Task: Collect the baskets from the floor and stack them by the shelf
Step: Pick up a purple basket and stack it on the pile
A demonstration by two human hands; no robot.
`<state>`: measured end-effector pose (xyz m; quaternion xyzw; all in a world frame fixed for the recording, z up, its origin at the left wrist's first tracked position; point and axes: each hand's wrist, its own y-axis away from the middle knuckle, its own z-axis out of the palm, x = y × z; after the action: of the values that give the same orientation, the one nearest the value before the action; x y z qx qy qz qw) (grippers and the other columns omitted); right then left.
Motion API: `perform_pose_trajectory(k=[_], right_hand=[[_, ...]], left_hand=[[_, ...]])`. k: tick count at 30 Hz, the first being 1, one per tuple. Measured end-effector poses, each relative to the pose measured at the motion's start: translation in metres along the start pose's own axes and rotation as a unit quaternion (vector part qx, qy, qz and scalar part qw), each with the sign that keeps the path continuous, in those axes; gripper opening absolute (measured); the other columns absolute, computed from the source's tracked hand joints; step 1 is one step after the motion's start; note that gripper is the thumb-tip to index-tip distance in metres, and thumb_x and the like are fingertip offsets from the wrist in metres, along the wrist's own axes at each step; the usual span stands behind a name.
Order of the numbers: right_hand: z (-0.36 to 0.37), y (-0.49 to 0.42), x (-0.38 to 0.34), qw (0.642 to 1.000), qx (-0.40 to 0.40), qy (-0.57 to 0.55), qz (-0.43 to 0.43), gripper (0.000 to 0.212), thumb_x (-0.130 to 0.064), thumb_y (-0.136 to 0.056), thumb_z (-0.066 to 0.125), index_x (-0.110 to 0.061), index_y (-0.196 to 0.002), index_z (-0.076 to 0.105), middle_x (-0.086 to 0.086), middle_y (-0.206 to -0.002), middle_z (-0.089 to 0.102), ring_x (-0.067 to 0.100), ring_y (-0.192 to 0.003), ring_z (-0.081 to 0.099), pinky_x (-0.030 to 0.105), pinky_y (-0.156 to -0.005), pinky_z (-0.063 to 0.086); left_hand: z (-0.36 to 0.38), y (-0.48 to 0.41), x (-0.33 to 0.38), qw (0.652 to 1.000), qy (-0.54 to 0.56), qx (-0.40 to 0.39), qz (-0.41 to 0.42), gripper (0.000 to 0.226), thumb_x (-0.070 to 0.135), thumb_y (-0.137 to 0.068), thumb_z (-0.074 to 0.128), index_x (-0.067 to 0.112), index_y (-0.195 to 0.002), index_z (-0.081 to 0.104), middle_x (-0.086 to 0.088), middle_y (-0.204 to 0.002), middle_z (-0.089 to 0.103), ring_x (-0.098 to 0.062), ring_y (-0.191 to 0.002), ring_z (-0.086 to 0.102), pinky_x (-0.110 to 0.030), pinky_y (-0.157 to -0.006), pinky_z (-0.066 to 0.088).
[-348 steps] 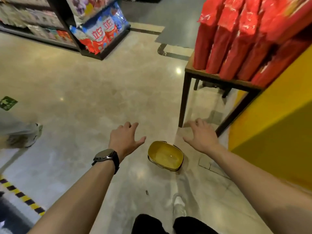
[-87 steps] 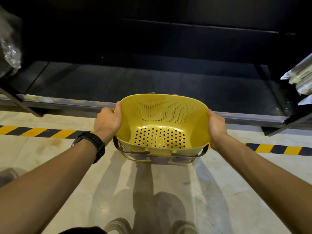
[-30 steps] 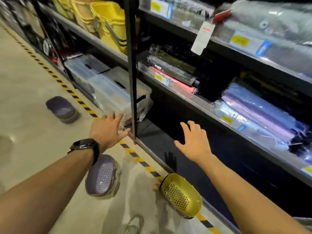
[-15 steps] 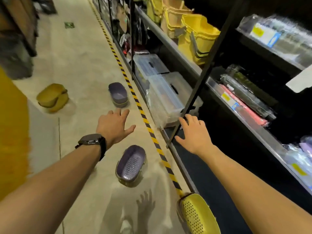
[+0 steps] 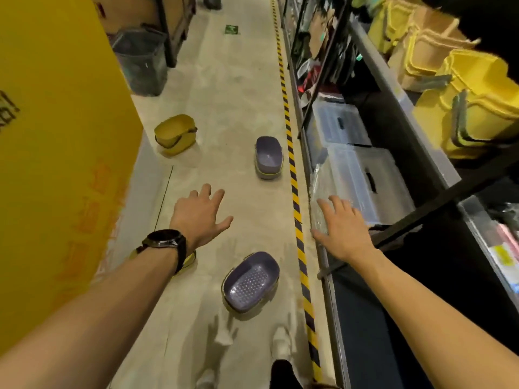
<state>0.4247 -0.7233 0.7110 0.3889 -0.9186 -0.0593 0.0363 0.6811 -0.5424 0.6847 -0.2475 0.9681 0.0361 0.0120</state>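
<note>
Three baskets loose on floor point(image 5: 238, 94), no stack in view: near purple basket point(image 5: 250, 282) 6 o'clock, far purple basket point(image 5: 268, 157) 12, yellow basket point(image 5: 175, 133) 11. Our left hand point(image 5: 200, 217) & right hand point(image 5: 344, 228) spread, empty; we reckon most's left

- This is a shop, seen down one aisle. A long dark metal shelving rack point(image 5: 400, 94) runs along the right side, with goods on several levels.
- Identical yellow buckets point(image 5: 477, 108) stand nested in stacks on an upper shelf, the same item many times over.
- Clear lidded storage boxes point(image 5: 362, 178) sit in a row on the lowest level.
- Packaged goods with a yellow label point(image 5: 502, 252) lie at the rack's near end.
- Yellow-and-black striped tape point(image 5: 293, 178) runs on the polished floor point(image 5: 224, 94) along the rack's foot.
- A tall yellow display panel point(image 5: 56, 136) with printed characters bounds the aisle's left side.
- A green sticker point(image 5: 231, 29) lies on the floor far down the aisle.
</note>
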Motion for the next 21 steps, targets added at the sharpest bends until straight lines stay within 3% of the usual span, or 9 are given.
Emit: perform_pose_trajectory(k=[10, 16, 21], right_hand=[[0.055, -0.109, 0.039, 0.985, -0.056, 0.049, -0.153, 0.072, -0.056, -0.093, 0.046, -0.02, -0.152, 0.025, 0.01, -0.155, 0.029, 0.03, -0.138, 0.032, 0.045, -0.11, 0.031], [0.115, -0.133, 0.03, 0.969, -0.109, 0.052, -0.215, 0.074, -0.057, -0.095, 0.043, -0.019, -0.154, 0.02, 0.011, -0.16, 0.022, 0.03, -0.143, 0.026, 0.046, -0.112, 0.028], [0.205, -0.141, 0.015, 0.961, -0.133, 0.052, -0.237, 0.073, -0.056, -0.096, 0.042, -0.018, -0.155, 0.02, 0.009, -0.159, 0.024, 0.03, -0.141, 0.028, 0.044, -0.111, 0.027]], left_hand=[[0.053, -0.017, 0.046, 0.988, 0.013, -0.067, -0.139, 0.073, 0.07, -0.093, 0.035, 0.024, -0.149, 0.033, -0.006, -0.134, 0.049, -0.026, -0.107, 0.057, -0.038, -0.076, 0.056], [0.104, 0.004, 0.061, 0.968, 0.027, -0.121, -0.219, 0.068, 0.068, -0.094, 0.035, 0.026, -0.148, 0.034, -0.004, -0.13, 0.05, -0.025, -0.108, 0.057, -0.036, -0.066, 0.047], [0.187, 0.009, 0.07, 0.958, 0.052, -0.146, -0.242, 0.067, 0.067, -0.094, 0.035, 0.024, -0.145, 0.036, -0.006, -0.131, 0.05, -0.026, -0.108, 0.058, -0.038, -0.077, 0.051]])
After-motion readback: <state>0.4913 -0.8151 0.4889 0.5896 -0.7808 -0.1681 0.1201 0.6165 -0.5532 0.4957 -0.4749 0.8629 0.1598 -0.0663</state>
